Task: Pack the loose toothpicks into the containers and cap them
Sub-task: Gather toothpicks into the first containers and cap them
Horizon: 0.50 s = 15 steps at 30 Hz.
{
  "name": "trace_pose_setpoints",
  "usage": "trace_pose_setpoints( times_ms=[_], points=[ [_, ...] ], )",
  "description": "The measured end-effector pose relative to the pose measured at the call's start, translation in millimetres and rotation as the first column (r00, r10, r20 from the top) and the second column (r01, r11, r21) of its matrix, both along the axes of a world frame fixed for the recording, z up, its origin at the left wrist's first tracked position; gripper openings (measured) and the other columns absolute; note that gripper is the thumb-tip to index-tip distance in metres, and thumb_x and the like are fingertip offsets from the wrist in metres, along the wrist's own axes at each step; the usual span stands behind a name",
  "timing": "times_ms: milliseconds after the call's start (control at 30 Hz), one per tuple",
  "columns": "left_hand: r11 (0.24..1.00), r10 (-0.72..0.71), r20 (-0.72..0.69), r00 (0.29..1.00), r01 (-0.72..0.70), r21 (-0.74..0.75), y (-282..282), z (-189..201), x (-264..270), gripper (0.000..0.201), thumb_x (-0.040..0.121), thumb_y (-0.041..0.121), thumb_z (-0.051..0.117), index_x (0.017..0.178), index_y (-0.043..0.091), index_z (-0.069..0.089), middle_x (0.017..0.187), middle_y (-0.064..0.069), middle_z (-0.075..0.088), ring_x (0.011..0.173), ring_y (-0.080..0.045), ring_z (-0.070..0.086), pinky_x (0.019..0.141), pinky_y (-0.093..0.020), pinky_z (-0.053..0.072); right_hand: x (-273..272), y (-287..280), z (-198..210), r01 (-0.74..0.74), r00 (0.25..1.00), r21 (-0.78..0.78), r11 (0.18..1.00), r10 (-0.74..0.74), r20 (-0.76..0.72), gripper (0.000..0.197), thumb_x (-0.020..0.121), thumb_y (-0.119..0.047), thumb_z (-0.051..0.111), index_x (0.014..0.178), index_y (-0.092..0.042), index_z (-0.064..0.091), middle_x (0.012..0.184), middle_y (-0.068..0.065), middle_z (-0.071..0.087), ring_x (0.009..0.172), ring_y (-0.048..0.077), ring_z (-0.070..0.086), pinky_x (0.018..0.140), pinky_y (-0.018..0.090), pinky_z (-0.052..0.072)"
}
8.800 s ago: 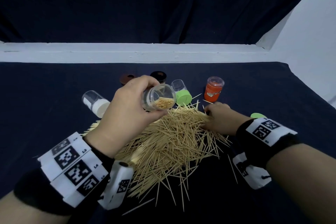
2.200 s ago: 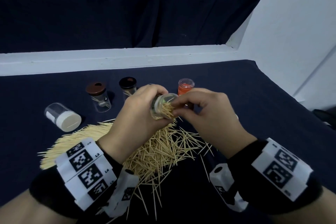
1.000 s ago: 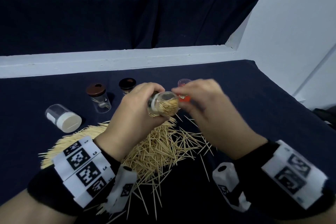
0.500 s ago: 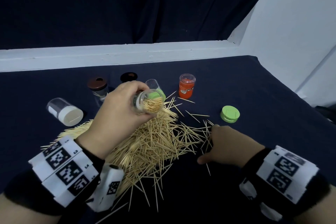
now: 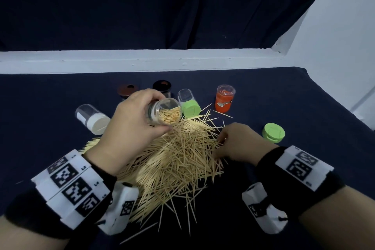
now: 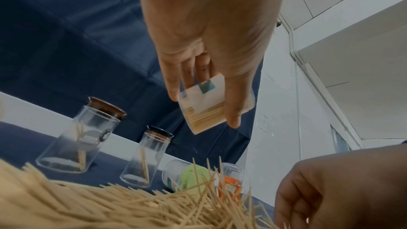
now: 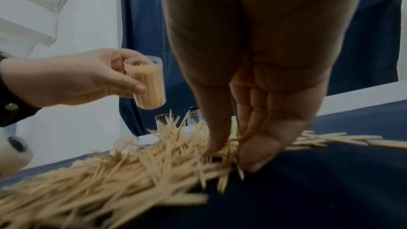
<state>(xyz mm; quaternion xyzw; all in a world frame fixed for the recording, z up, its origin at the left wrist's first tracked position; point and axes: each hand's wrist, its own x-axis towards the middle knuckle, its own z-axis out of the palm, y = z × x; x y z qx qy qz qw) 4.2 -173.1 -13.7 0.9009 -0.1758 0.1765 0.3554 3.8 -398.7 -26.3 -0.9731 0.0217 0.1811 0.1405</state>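
Note:
My left hand [image 5: 140, 113] grips a clear container [image 5: 166, 113] part filled with toothpicks, tilted with its mouth toward me, above the far edge of the loose toothpick pile [image 5: 178, 160]. The left wrist view shows the same container [image 6: 207, 105] with its label, between thumb and fingers. My right hand [image 5: 223, 142] is down on the pile's right edge. In the right wrist view its fingers [image 7: 216, 138] and thumb pinch into the toothpicks [image 7: 110, 180]. A loose green cap [image 5: 273, 133] lies on the cloth to the right of that hand.
Behind the pile stand an orange container [image 5: 224, 98], a brown-lidded jar [image 5: 127, 90] and a black-lidded jar [image 5: 162, 86]. A green-capped container [image 5: 188, 103] and a white-capped one [image 5: 92, 118] lie on their sides. A white ledge runs along the table's far edge.
My right hand left the container's mouth, dropped to the cloth, then slid into the pile's right edge. The left hand lowered slightly, still holding the container.

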Motion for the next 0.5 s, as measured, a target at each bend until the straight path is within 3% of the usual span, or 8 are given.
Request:
trace_pose_setpoints(
  times_ms=[167, 300, 400, 500],
  points=[
    [0.999, 0.025, -0.024, 0.999, -0.025, -0.022, 9.3, 0.2, -4.1, 0.054, 0.058, 0.027, 0.089, 0.103, 0.028, 0.059, 0.098, 0.019, 0.055, 0.092, -0.002, 0.058, 0.082, -0.021, 0.049, -13.4, 2.0, 11.6, 0.025, 1.0, -0.098, 0.995, -0.024, 0.012, 0.084, 0.068, -0.073, 0.062, 0.125, -0.013, 0.05, 0.124, 0.006, 0.054, 0.106, 0.02, 0.054, 0.084, 0.032, 0.046],
    [0.999, 0.035, -0.039, 0.999, -0.036, -0.027, 12.6, -1.2, -6.0, 0.053, 0.059, 0.027, 0.088, 0.102, 0.029, 0.058, 0.097, 0.022, 0.054, 0.092, 0.0, 0.057, 0.08, -0.015, 0.046, -31.1, 21.8, 1.3, -0.011, 0.999, -0.167, 0.986, 0.004, -0.04, 0.116, 0.049, -0.086, 0.061, 0.133, -0.01, 0.037, 0.135, 0.01, 0.039, 0.124, 0.028, 0.04, 0.098, 0.043, 0.043],
    [0.999, 0.037, -0.04, 0.999, -0.038, -0.023, 12.8, -1.8, -6.6, 0.052, 0.06, 0.027, 0.088, 0.103, 0.03, 0.058, 0.097, 0.022, 0.054, 0.092, 0.005, 0.055, 0.078, -0.011, 0.044, -34.3, 35.7, -8.2, -0.041, 0.997, -0.162, 0.986, 0.029, -0.074, 0.122, 0.049, -0.085, 0.063, 0.137, -0.007, 0.032, 0.137, 0.011, 0.034, 0.126, 0.029, 0.035, 0.101, 0.046, 0.04],
    [0.999, 0.036, -0.043, 0.998, -0.037, -0.024, 12.6, -1.2, -7.5, 0.051, 0.06, 0.027, 0.088, 0.102, 0.03, 0.058, 0.098, 0.023, 0.054, 0.092, 0.005, 0.055, 0.078, -0.013, 0.045, -29.1, 39.2, -12.5, -0.045, 0.998, -0.139, 0.989, 0.038, -0.053, 0.106, 0.062, -0.078, 0.062, 0.135, -0.006, 0.034, 0.133, 0.011, 0.035, 0.123, 0.029, 0.038, 0.1, 0.045, 0.041]
  ],
)
